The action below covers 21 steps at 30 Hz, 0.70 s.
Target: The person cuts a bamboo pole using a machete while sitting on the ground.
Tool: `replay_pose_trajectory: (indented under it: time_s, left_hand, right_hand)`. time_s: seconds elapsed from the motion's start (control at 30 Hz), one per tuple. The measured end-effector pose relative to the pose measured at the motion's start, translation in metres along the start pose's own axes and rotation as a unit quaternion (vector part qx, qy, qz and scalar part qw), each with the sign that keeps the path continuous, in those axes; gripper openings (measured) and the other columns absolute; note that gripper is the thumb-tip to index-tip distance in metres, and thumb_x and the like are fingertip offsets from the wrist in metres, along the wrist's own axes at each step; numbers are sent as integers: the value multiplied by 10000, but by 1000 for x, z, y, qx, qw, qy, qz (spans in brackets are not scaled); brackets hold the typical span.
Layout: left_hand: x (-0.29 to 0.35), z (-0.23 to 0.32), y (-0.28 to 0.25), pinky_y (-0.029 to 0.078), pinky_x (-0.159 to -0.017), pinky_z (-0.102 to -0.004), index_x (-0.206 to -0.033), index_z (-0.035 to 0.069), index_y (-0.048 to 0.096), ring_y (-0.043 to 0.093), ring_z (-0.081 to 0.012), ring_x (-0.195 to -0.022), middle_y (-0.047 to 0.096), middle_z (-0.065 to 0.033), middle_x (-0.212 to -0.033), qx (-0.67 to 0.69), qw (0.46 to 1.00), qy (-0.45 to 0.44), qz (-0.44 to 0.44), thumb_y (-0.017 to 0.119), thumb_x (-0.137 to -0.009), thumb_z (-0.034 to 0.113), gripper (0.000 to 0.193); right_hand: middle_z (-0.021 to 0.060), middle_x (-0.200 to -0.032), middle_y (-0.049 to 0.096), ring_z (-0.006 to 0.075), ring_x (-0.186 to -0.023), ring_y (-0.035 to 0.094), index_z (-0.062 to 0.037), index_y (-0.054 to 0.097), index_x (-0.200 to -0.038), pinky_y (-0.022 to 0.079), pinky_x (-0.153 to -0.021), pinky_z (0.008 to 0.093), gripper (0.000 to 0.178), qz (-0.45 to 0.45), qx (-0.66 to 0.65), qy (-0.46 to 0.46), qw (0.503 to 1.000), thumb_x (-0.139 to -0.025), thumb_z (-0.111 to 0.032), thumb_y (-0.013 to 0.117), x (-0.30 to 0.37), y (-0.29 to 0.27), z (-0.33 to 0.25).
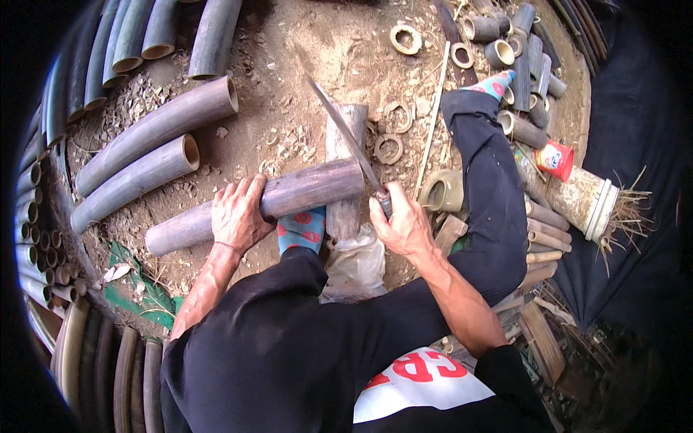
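A thick brownish-purple bamboo tube (pixel 310 189) lies aslant in front of me, its right end resting across a short log (pixel 348 219) on the ground. My left hand (pixel 240 219) is closed over the tube near its middle, fingers wrapped over the top. In my right hand (pixel 406 224), the dark handle of a long-bladed knife (pixel 345 133) is gripped. The blade slants up and left past the tube's right end, over the log; whether it touches the tube I cannot tell. My sock-covered left foot (pixel 302 229) sits just under the tube.
Two cut bamboo lengths (pixel 162 130) lie at the left, with more stacked behind and along the left rim. Bamboo rings (pixel 390 149) and shavings litter the dirt. Short cut pieces (pixel 523 130), a red packet (pixel 554 160) and a whitish bucket (pixel 583 198) of thin sticks are at the right.
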<state>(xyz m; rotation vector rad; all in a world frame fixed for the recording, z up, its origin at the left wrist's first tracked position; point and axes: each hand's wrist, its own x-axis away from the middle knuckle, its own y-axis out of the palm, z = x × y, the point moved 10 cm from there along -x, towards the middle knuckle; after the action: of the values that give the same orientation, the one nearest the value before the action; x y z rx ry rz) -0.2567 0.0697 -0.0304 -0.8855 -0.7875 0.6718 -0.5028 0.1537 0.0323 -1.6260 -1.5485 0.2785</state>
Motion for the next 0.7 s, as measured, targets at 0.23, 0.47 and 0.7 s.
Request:
replay_pose_trajectory:
  time_s: [0.23, 0.47, 0.7]
  left_hand:
    - [6, 5, 1, 457, -902, -462, -1196, 137, 570, 619, -297, -1028, 638, -81, -1093, -1, 999, 6, 32, 804, -608, 259, 645]
    - [16, 9, 0, 431, -940, -472, -1205, 127, 559, 595, -313, -1063, 618, -98, -1086, -19, 999, -2, 46, 781, -628, 196, 622]
    - [-1, 30, -43, 439, -881, -467, -1200, 171, 580, 603, -331, -1043, 622, -113, -1047, -78, 989, 69, -108, 730, -617, 152, 602]
  right_hand:
    - [219, -756, 637, 394, -649, 678, 1, 524, -1082, 546, -567, 453, 301, 55, 50, -57, 996, -934, -232, 643, 5, 0, 0]
    - [250, -803, 643, 456, -726, 652, -4, 502, -1129, 511, -614, 511, 327, 68, -6, 36, 997, -954, -259, 607, -7, 3, 41]
    - [293, -1290, 491, 427, -1158, 530, 6, 440, -1401, 457, -956, 511, 641, 195, 110, -119, 967, -963, -447, 556, -5, -15, 29]
